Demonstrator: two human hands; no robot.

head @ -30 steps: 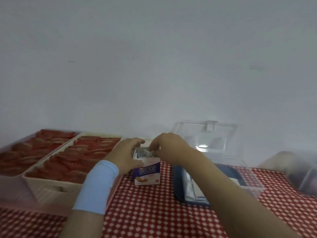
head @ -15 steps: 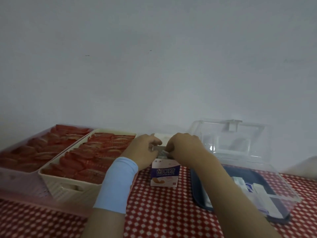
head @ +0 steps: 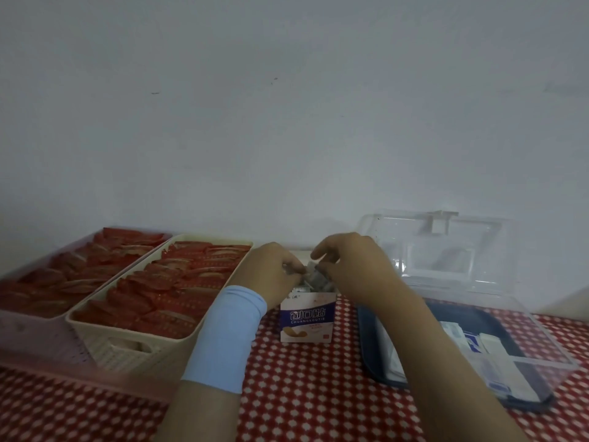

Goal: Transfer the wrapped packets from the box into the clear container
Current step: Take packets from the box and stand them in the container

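**Near edge.** Tabletop [head: 318, 393] under a red checked cloth. Two forearms reach across it toward the far edge, and the left one wears a pale blue cuff [head: 224, 339].

**Middle, toward the far edge.** The box [head: 307, 317] is a small white and purple carton. It stands upright with its mouth up and its printed face toward the near edge. The packets [head: 317, 279] are a grey bundle that stands out of the mouth, partly raised above the rim. How many remain inside is hidden.

**Grip.**
- The left hand [head: 274, 275] has its fingers curled in, and they pinch the bundle's left side.
- The right hand [head: 350, 269] has its fingers curled over the top, and they pinch the right side.
- Neither hand holds the box. The two hands nearly meet over it.

**Right side.** The container [head: 538, 339] is clear-walled on a dark blue base and sits just beside the box. Its long axis runs from the near edge to the far edge. Its lid [head: 446, 250] is swung up at the back against the wall [head: 287, 122]. White and blue packs [head: 478, 342] already lie inside.

**Left side.** A cream basket [head: 105, 339] and a pink bin [head: 28, 333] beyond it both hold red sachets. Neither belongs to the task.

**Judgement.**
- The container lies to the right of the grip, so the right hand is the nearer one.
- The move is to lift the bundle clear of the mouth and then carry it right over the low wall.
- The way is open, and the raised lid closes only the far side.
- The unheld box may tip or lift as the bundle comes out.
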